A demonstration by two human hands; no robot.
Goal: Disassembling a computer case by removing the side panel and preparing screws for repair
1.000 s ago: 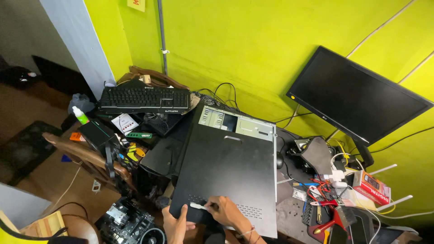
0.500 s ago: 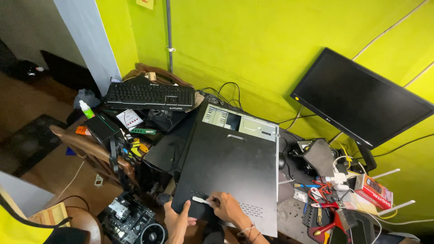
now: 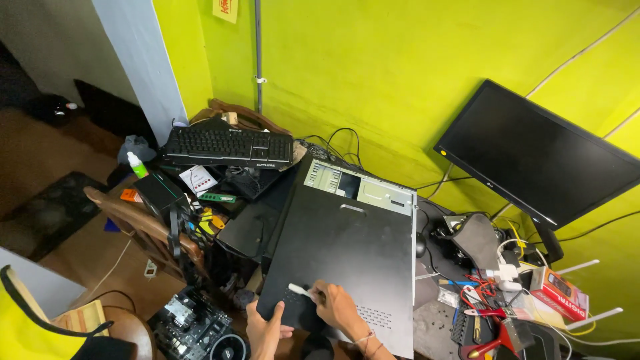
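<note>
The black computer case [image 3: 343, 257] lies flat on its side along the cluttered bench, its solid side panel facing up and its near edge hanging toward you at the bench's front edge; against a second ago it has kept its place, and the wider look of it comes mostly from your head rising. What has changed is your grip: your right hand [image 3: 337, 307] has slid a little further onto the panel's near left corner with the small white tool [image 3: 303, 292], whose tip now rests on the panel just inside that corner. Your right fingers [image 3: 319, 291] are closed around the tool's handle. Your left hand [image 3: 265, 332] has come up under the near left corner, fingers curled over the case's edge and thumb pressed on top, so the case looks steadied for work at that corner. Beyond the case, a black keyboard [image 3: 227, 143] sits at the bench's far left, a dark monitor [image 3: 537, 157] stands at the right against the yellow-green wall, and a bare motherboard [image 3: 193, 323] lies low at your left.
</note>
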